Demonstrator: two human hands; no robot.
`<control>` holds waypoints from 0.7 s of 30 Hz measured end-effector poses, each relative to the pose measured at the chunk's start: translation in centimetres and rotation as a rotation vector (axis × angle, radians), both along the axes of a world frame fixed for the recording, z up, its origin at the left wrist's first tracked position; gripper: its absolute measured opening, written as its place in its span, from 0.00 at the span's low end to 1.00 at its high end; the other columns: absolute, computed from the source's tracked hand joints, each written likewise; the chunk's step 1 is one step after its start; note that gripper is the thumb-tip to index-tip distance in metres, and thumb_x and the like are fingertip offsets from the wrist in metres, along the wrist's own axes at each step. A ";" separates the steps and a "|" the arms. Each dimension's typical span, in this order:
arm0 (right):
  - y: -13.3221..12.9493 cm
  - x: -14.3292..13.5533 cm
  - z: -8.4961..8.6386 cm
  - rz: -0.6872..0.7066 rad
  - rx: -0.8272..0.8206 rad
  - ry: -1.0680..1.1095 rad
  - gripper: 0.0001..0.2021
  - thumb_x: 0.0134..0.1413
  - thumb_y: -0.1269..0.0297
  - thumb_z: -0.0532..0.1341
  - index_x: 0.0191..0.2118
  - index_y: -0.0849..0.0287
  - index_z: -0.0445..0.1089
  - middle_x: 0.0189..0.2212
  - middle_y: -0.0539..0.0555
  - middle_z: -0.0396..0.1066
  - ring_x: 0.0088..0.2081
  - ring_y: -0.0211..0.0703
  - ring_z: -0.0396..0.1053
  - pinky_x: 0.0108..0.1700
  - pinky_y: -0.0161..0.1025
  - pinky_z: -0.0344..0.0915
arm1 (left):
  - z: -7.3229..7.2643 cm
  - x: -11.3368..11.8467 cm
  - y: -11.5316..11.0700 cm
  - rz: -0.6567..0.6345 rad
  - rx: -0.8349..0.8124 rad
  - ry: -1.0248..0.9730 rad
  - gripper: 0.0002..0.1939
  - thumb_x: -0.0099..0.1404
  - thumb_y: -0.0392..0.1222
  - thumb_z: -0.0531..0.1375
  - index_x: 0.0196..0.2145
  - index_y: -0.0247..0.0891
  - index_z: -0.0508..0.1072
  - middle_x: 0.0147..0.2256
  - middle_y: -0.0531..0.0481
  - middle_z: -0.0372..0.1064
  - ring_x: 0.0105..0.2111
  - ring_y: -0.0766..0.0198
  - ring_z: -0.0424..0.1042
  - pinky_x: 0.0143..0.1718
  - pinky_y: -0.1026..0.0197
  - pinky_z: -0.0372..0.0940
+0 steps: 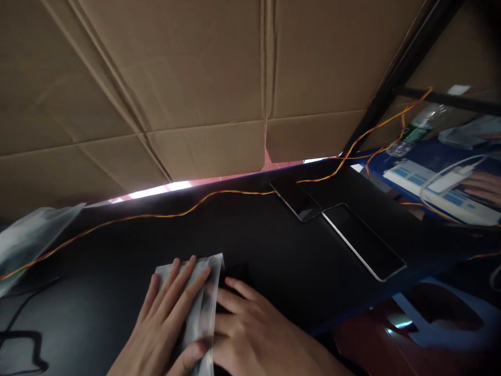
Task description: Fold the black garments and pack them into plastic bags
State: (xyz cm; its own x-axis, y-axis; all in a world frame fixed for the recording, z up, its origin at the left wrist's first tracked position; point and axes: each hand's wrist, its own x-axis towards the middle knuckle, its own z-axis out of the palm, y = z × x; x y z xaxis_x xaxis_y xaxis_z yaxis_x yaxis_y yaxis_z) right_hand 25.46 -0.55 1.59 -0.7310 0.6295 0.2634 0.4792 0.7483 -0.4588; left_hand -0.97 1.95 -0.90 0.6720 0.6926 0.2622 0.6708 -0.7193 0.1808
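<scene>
A clear plastic bag (199, 313) lies on the black tabletop at the lower middle, folded flat. My left hand (166, 318) rests on it palm down, fingers stretched out and spread, the thumb across the bag near its right edge. My right hand (250, 329) comes in from the right and grips that edge. Several of its fingertips reach under the film and show dimly through it, while the outermost finger stays outside. The right thumb is hidden.
Two dark-screened phones (362, 240) lie to the right on the black table (250, 235). A twisted red-yellow wire (195, 209) runs along the back before a cardboard wall (203, 78). Another plastic bag (31, 240) is at left. Another person's hand (485, 188), a bottle (417, 130) and a white box (426, 180) are at right.
</scene>
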 end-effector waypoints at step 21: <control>-0.6 -1.3 0.6 -0.050 -0.280 0.367 0.25 0.77 0.69 0.61 0.73 0.56 0.66 0.72 0.54 0.71 0.74 0.41 0.65 0.78 0.40 0.52 | 1.9 1.9 -0.9 -0.031 -0.071 0.009 0.63 0.66 0.87 0.43 0.82 0.40 0.45 0.80 0.41 0.47 0.80 0.37 0.47 0.76 0.32 0.53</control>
